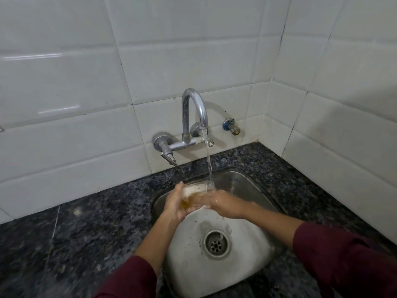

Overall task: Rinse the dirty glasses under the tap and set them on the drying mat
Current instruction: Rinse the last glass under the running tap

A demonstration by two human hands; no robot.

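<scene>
The glass (194,195) lies on its side over the sink (247,186), long axis running hand to hand, mouth toward the tap's stream (209,168), with the left hand (175,204) wrapped round its base and the right hand (225,204) closed at its rim.

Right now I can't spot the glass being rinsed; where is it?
In the head view, the clear glass with amber residue is held between the left hand and right hand, under the chrome tap's stream, above the steel sink.
</scene>
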